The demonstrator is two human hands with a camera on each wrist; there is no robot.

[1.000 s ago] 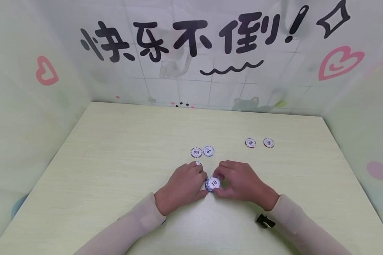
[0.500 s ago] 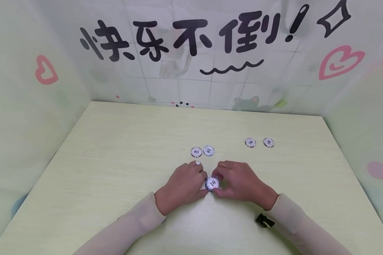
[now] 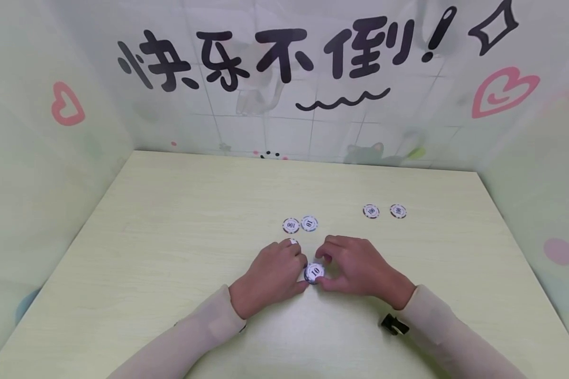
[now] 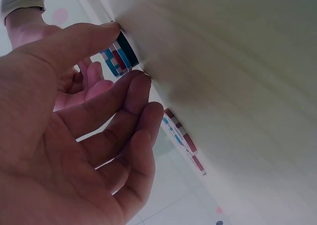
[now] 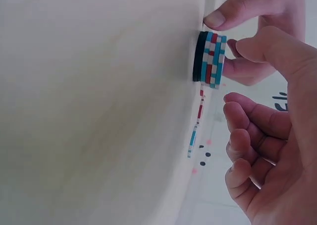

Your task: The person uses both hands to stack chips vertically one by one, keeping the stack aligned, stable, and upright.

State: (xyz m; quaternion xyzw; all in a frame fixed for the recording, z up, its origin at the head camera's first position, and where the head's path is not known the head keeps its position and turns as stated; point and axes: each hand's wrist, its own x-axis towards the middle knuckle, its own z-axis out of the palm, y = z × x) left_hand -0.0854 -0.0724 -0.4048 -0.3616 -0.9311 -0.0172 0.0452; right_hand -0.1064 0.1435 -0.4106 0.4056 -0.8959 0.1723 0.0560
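A short stack of poker chips (image 3: 314,272) stands on the table between both hands, a white chip marked 10 on top. Seen from the side in the right wrist view, the stack (image 5: 210,60) has black chips at the bottom with blue and red edged ones above. My left hand (image 3: 271,273) holds it low between thumb and index finger. The right hand (image 3: 357,266) is around its right side, thumb and index finger spread apart; whether the thumb touches the stack I cannot tell. A white bit of a chip (image 3: 293,241) shows beyond the left knuckles, mostly hidden.
Farther back on the table (image 3: 194,210) lie a 100 chip (image 3: 291,226) and a 10 chip (image 3: 309,223) side by side. Two 100 chips, a left one (image 3: 371,211) and a right one (image 3: 398,211), lie farther right. Printed cloth walls (image 3: 265,121) enclose the table.
The right fingers, pinching the top of the stack before, have spread and drawn back from it. The top 10 chip has shifted slightly left, in line over the stack. My left hand stays put.
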